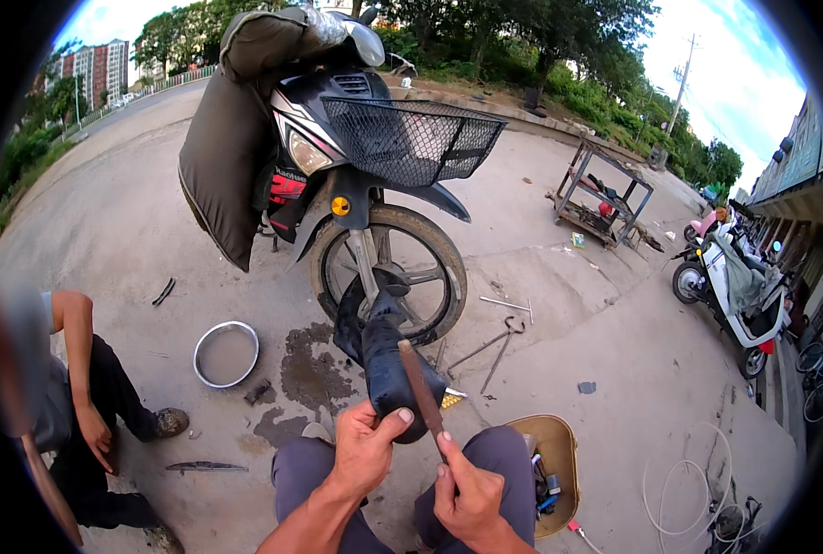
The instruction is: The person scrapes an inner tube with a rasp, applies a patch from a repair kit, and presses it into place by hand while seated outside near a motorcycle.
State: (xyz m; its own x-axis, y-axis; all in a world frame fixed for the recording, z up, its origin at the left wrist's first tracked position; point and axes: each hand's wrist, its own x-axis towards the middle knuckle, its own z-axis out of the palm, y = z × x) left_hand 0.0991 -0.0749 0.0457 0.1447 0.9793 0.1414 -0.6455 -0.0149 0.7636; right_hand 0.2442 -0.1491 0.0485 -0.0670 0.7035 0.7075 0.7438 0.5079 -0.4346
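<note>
Two grips noted: L hand (363, 448) pinches black inner tube (385, 365), R hand (469, 489) grasps rusty file (420, 388); we'd advise keeping tube taut w/ file flat.

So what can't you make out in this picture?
All in the head view:
Brown bar-shaped tool: its lower end is hidden inside the right grip.
Left grip: most of its fingertips are hidden by the black rubber tube.
Nearby person: head blurred, outer side cut off by the dark fisheye rim.
Small items in the tan bin: too small to identify.
</note>
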